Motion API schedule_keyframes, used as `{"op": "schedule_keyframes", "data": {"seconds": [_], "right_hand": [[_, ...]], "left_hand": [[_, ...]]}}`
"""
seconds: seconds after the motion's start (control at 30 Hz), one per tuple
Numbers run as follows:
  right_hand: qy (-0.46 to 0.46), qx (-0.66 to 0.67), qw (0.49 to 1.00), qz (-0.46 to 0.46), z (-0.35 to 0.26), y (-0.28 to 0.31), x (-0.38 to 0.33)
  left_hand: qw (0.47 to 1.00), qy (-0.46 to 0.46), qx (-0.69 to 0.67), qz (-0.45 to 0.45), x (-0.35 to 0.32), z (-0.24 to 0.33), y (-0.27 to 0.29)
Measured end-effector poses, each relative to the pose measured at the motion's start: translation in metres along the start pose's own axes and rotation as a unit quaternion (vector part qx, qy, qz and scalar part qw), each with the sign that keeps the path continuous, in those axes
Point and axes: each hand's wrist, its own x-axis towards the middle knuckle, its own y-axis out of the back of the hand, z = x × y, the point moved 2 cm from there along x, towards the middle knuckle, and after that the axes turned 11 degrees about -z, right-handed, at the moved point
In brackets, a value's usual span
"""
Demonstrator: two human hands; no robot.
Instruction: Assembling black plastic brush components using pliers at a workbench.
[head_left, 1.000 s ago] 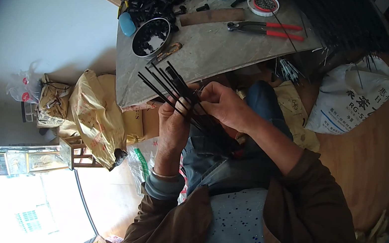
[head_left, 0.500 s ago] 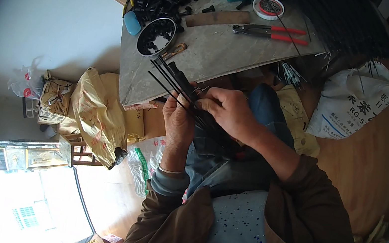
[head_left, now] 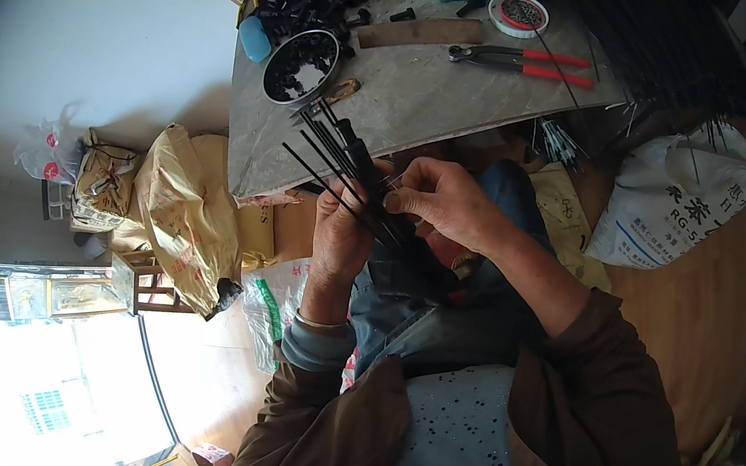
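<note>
Black rods [head_left: 334,158] under fingertip work

Your left hand [head_left: 340,238] grips the rods above your lap [head_left: 394,321], tips toward the table [head_left: 401,110]; your right hand [head_left: 440,203] bends beside them, its grip unclear. Detail work seems underway, calling for a steady left hold.

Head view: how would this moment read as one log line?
left hand: holding black rods; right hand: at rods, grip unclear; red-handled pliers: on table

Pale wall [head_left: 86,26], glaring window [head_left: 62,379] at lower left, brown floor [head_left: 682,327], grey table [head_left: 424,82].
</note>
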Motion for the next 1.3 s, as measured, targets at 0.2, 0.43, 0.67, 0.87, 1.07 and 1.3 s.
{"op": "schedule_keyframes", "data": {"seconds": [0.2, 0.43, 0.67, 0.87, 1.07, 1.3], "right_hand": [[0.122, 0.061, 0.991, 0.001, 0.006, -0.006, 0.01], [0.075, 0.135, 0.984, -0.083, -0.006, -0.006, 0.004], [0.049, 0.069, 0.995, -0.044, -0.009, -0.012, 0.003], [0.063, 0.188, 0.977, -0.08, 0.005, -0.008, 0.013], [0.037, 0.109, 0.991, -0.072, 0.006, -0.008, 0.012], [0.179, -0.182, 0.958, 0.127, -0.013, -0.009, 0.0]], "left_hand": [[1.0, 0.028, 0.001, 0.011, -0.001, -0.002, -0.017], [0.999, 0.034, 0.033, -0.017, 0.002, 0.001, -0.028], [1.0, 0.008, -0.016, -0.012, 0.0, -0.006, -0.03], [0.994, -0.002, 0.057, 0.092, 0.0, -0.019, -0.029], [0.985, -0.044, 0.122, 0.114, 0.002, -0.022, -0.022], [0.971, -0.051, 0.173, 0.159, 0.005, -0.019, -0.025]]}}
